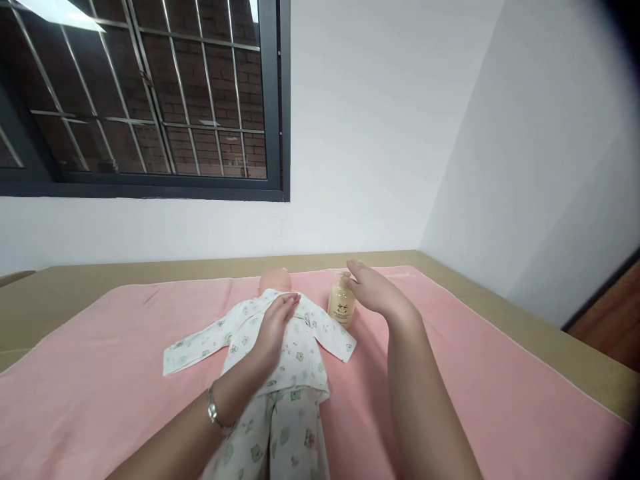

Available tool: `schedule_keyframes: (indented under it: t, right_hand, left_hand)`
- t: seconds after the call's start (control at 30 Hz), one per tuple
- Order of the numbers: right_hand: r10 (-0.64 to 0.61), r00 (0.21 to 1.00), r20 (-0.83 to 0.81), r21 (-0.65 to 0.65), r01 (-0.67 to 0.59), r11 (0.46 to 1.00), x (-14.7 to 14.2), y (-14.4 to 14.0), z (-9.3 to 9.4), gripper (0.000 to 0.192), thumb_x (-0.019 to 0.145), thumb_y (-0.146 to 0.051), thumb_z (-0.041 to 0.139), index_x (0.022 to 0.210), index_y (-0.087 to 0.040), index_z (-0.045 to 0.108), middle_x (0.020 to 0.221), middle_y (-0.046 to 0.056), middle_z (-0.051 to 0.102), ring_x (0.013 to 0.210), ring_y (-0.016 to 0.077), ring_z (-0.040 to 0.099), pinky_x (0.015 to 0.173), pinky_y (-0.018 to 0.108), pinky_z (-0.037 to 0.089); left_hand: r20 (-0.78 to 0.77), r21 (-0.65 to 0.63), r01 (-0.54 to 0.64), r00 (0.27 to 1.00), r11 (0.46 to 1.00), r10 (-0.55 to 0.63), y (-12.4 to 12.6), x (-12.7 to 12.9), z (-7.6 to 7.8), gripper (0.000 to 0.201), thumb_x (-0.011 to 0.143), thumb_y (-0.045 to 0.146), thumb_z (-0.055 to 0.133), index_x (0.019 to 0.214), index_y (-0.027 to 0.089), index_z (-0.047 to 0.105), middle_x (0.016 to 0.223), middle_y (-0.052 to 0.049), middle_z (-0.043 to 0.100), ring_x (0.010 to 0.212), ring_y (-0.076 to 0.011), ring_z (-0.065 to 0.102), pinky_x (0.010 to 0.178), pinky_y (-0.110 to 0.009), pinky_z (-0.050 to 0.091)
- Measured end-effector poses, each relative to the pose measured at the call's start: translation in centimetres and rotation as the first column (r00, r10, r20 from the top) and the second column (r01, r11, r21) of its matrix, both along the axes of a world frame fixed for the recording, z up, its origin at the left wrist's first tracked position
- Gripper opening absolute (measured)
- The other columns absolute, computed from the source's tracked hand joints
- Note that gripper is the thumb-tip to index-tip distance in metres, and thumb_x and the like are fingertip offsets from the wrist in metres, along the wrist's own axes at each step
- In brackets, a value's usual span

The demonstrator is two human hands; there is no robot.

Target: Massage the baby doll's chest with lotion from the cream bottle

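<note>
Two hands over a doll on a pink towel.

The left hand (277, 325) lies flat and open on the chest of the doll (280, 347), which lies face up at the towel's (100, 387) middle, its legs cut off at the near edge. Farther right, the right hand (377, 291) hovers loose, fingers touching the top of the bottle (341, 303) just right of the doll; its cap is hidden.

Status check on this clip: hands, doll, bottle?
Left hand flat on doll chest, open. Right hand open, touching bottle top. Doll lies on pink towel. Nothing between hands and items.
</note>
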State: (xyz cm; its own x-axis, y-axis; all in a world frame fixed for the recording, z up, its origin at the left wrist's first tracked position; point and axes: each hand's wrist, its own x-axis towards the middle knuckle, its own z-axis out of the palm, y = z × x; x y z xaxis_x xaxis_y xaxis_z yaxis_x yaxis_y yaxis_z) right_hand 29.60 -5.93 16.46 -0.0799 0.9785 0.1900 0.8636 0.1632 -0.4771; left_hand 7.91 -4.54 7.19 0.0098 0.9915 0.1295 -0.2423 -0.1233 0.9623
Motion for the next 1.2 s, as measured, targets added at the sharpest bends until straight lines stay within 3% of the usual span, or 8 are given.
schedule_keyframes:
  t: [0.1, 0.23, 0.5, 0.77, 0.9, 1.03, 1.13, 1.2]
  right_hand:
    - [0.027, 0.999, -0.028, -0.017, -0.028, 0.999, 0.4, 1.4, -0.9, 0.05, 0.094, -0.019, 0.031, 0.142, -0.013, 0.042, 0.147, 0.013, 0.043, 0.134, 0.0229, 0.042, 0.103, 0.034, 0.039]
    - [0.089, 0.996, -0.003, 0.001, -0.089, 0.996, -0.3, 2.6, -1.7, 0.048, 0.092, -0.012, 0.031, 0.138, -0.013, 0.046, 0.138, 0.014, 0.053, 0.126, 0.0211, 0.051, 0.096, 0.029, 0.042]
    - [-0.046, 0.981, 0.186, 0.058, 0.036, 0.998, -2.3, 3.1, -1.8, 0.03, 0.093, -0.016, 0.036, 0.111, -0.013, 0.059, 0.106, 0.014, 0.069, 0.097, 0.0236, 0.064, 0.074, 0.028, 0.042]
    - [0.01, 0.954, 0.3, 0.071, -0.032, 0.997, -4.1, 2.3, -2.2, 0.047, 0.095, -0.024, 0.032, 0.136, -0.007, 0.047, 0.139, 0.02, 0.05, 0.13, 0.0303, 0.044, 0.105, 0.045, 0.032]
    - [0.133, 0.959, 0.251, 0.044, -0.149, 0.988, -6.7, 0.3, -2.2, 0.053, 0.098, -0.031, 0.031, 0.145, -0.009, 0.039, 0.15, 0.018, 0.037, 0.14, 0.0302, 0.031, 0.113, 0.049, 0.022]
    - [0.282, 0.953, 0.113, 0.092, -0.293, 0.952, -9.6, -1.5, -2.5, 0.056, 0.101, -0.042, 0.025, 0.15, -0.017, 0.029, 0.156, 0.01, 0.027, 0.144, 0.0249, 0.022, 0.116, 0.047, 0.02]
    - [0.3, 0.948, 0.103, 0.217, -0.315, 0.924, -11.5, -2.1, -3.3, 0.059, 0.101, -0.046, 0.024, 0.152, -0.017, 0.024, 0.159, 0.009, 0.02, 0.146, 0.0246, 0.015, 0.117, 0.049, 0.018]
    - [0.29, 0.948, 0.129, 0.308, -0.316, 0.897, -12.6, -2.6, -3.9, 0.061, 0.1, -0.047, 0.027, 0.151, -0.013, 0.024, 0.159, 0.012, 0.016, 0.147, 0.0266, 0.007, 0.118, 0.052, 0.016]
  left_hand:
    - [0.401, -0.264, 0.237, 0.909, 0.935, -0.117, 2.2, 2.5, 1.7, 0.036, 0.088, 0.033, 0.049, 0.116, 0.011, 0.057, 0.127, -0.021, 0.059, 0.118, -0.0266, 0.059, 0.1, -0.038, 0.047]
    - [0.635, -0.309, 0.421, 0.759, 0.853, -0.145, 4.7, 4.5, 3.6, 0.058, 0.09, 0.041, 0.045, 0.135, 0.004, 0.041, 0.135, -0.028, 0.051, 0.119, -0.0313, 0.058, 0.089, -0.04, 0.055]
    - [0.639, -0.384, 0.423, 0.763, 0.821, -0.094, 5.8, 6.7, 4.6, 0.054, 0.093, 0.04, 0.04, 0.132, 0.003, 0.045, 0.122, -0.025, 0.06, 0.105, -0.0275, 0.066, 0.076, -0.033, 0.058]
    - [0.576, -0.508, 0.539, 0.793, 0.672, -0.2, 1.2, 2.8, 2.9, 0.051, 0.09, 0.035, 0.044, 0.128, 0.001, 0.047, 0.117, -0.025, 0.062, 0.105, -0.0284, 0.066, 0.09, -0.039, 0.053]
    - [0.597, -0.508, 0.539, 0.783, 0.672, -0.177, -0.9, 0.3, 3.3, 0.045, 0.091, 0.034, 0.042, 0.124, 0.004, 0.051, 0.109, -0.02, 0.066, 0.098, -0.0254, 0.068, 0.09, -0.037, 0.053]
    - [0.635, -0.509, 0.47, 0.771, 0.721, -0.054, -2.5, -2.0, 5.7, 0.03, 0.094, 0.027, 0.039, 0.109, 0.011, 0.058, 0.077, -0.006, 0.066, 0.069, -0.0164, 0.067, 0.079, -0.031, 0.055]
    - [0.681, -0.389, 0.535, 0.715, 0.75, -0.158, -3.7, -3.7, 7.8, 0.034, 0.096, 0.029, 0.035, 0.11, 0.011, 0.059, 0.077, -0.005, 0.065, 0.06, -0.0116, 0.062, 0.073, -0.026, 0.055]
    - [0.595, -0.36, 0.513, 0.77, 0.779, -0.232, -4.4, -4.8, 9.0, 0.038, 0.096, 0.033, 0.032, 0.116, 0.012, 0.058, 0.094, -0.01, 0.067, 0.076, -0.0157, 0.066, 0.079, -0.03, 0.055]
